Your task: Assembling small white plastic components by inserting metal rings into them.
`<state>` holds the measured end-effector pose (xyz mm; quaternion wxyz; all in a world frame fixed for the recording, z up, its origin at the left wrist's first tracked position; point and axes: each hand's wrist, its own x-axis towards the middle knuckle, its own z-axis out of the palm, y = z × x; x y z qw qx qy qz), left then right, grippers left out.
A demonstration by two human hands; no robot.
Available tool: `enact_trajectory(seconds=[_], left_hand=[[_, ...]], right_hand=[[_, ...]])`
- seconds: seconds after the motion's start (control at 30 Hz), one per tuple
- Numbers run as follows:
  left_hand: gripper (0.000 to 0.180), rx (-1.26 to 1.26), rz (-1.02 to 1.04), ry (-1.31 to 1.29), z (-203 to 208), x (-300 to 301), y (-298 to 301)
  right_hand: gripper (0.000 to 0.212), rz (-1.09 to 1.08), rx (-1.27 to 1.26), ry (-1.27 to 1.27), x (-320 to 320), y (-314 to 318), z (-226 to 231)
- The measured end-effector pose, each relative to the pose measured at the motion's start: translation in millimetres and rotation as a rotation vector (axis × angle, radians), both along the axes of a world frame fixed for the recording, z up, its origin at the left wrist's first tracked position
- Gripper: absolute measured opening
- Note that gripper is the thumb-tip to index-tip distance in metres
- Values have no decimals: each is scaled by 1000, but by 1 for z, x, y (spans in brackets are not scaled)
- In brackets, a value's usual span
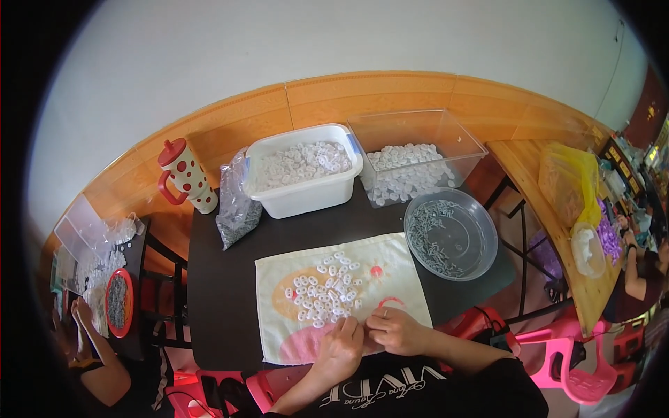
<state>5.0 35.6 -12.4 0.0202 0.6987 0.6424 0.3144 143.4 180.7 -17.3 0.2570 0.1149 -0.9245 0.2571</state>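
My left hand (341,346) and my right hand (393,330) meet near the front edge of a cream cloth (404,265) with coloured patches. Both sets of fingers are closed in a pinch, close to each other. Whatever lies between the fingertips is hidden or too small to make out. Just beyond my left hand, a loose pile of small white plastic pieces (324,296) is spread over the cloth; many are oval with two holes. To the right of the cloth stands a round clear bowl (481,240), with grey screws (432,233) mostly along its left side.
At the back of the dark table (223,299) stand a white tub (306,199), a clear bin (453,132) of white round pieces, a bag of screws (239,226) and a red-spotted tumbler (187,177). Other people work at a left table and a wooden right table (550,216).
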Motion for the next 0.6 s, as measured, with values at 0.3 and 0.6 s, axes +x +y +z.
enact_trajectory(seconds=[0.3, 0.6], left_hand=[[30, 93, 101, -398, -5, -2, -10], [22, 175, 52, -389, -13, -4, -9]], right_hand=[[18, -128, -325, -80, 3, 24, 30], [6, -701, -43, 415, -59, 143, 142]])
